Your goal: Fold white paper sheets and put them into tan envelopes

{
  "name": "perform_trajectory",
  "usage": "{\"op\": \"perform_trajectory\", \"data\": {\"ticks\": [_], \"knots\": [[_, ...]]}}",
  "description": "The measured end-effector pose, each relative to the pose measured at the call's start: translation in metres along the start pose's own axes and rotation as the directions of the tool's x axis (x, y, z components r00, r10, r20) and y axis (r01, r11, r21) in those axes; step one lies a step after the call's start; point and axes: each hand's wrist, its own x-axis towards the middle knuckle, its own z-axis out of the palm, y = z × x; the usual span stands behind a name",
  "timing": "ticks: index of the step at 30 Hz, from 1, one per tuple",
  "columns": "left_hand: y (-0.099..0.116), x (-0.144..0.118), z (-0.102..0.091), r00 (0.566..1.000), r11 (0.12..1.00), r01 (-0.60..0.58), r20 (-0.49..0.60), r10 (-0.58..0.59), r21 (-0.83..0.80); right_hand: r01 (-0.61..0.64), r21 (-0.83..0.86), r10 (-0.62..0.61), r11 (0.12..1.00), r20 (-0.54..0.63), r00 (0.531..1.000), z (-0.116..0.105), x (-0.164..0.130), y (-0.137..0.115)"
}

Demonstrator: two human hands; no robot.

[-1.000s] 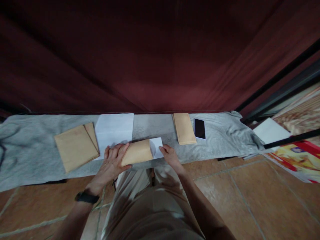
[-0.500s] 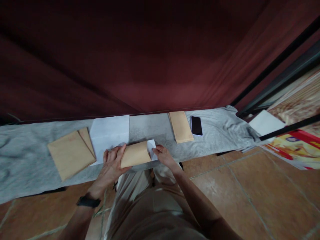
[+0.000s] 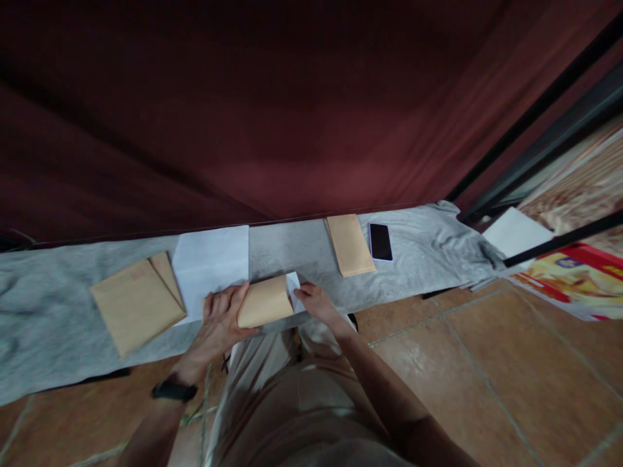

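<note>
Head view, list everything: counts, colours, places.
held envelope: 1, tan, centre
slip: 1, white, held envelope's right end
paper: 1+, white, centre-left
left envelopes: 2+, tan, left
right envelopes: 2+, tan, right
phone: 1, black screen, right
cloth: 1, grey, underneath
backdrop: 1, red, behind
card: 1, white, right
printed sheet: 1, red-yellow, right
bars: 2+, dark, right
tiles: several, orange-brown, floor
wristband: 1, black, left wrist
trousers: 1, beige, bottom
left grip: 1, on held envelope
right grip: 1, on slip
</note>
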Motion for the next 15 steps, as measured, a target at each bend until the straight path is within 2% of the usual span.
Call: {"op": "perform_trajectory", "data": {"ticks": [8,15], "knots": [[0.002,0.008,0.009,0.997,0.998,-0.033,0.067,0.037,-0.055,-0.037,0.006,0.037,0.999,-0.012,0.999,0.005,0.001,0.006],[0.004,0.009,0.011,0.996,0.998,-0.040,0.073,0.043,-0.041,0.026,-0.021,-0.027,0.999,-0.036,0.999,0.009,0.005,0.011]]}}
